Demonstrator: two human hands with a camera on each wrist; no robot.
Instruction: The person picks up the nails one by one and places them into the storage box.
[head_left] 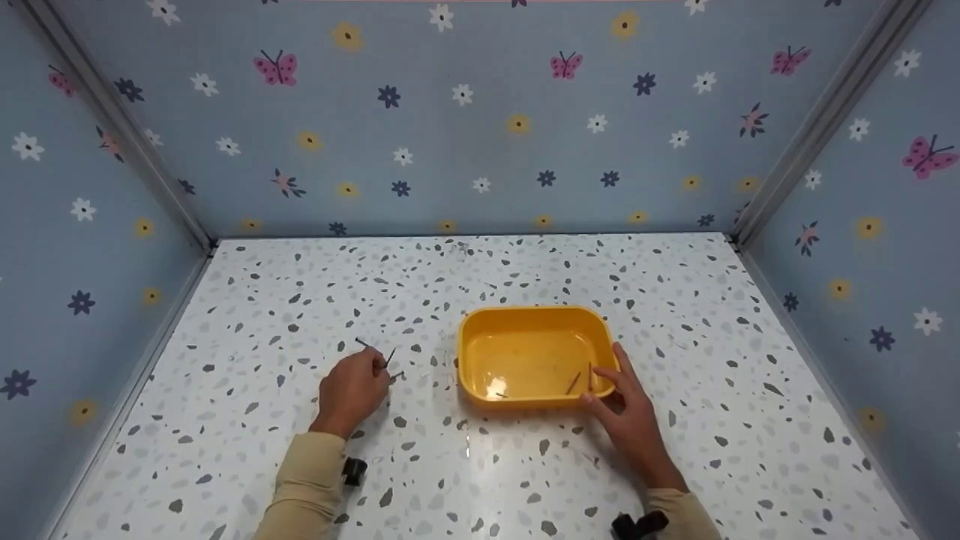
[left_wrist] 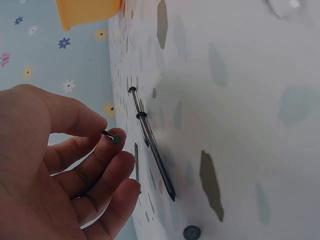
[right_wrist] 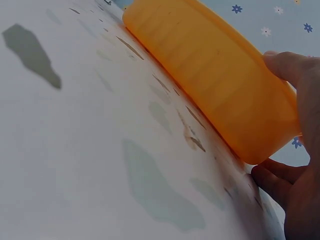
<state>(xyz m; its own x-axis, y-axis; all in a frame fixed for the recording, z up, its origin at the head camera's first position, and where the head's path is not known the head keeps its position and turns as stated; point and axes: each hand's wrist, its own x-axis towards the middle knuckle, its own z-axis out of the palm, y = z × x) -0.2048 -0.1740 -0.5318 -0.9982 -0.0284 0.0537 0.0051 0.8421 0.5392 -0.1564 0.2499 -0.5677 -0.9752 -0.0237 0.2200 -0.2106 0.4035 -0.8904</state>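
Note:
My left hand point(head_left: 352, 391) is close over the table at the left, its thumb and forefinger pinching a small dark nail point(left_wrist: 111, 136). Beside those fingers, in the left wrist view, a long nail point(left_wrist: 159, 162) lies on the table with others, and a round nail head point(left_wrist: 191, 232) shows at the bottom edge. At the near right corner of a yellow plastic tub point(head_left: 536, 402), my right hand point(head_left: 630, 412) grips the wall, thumb at the rim and fingers around the outside. A few thin nails point(head_left: 574, 383) lie inside the tub.
The table point(head_left: 525, 487) is white with grey speckles. Blue flowered panels point(head_left: 480, 127) enclose it at the back and on both sides, joined by metal corner posts point(head_left: 817, 112). A dark wrist strap piece point(head_left: 355, 472) sits by the left sleeve.

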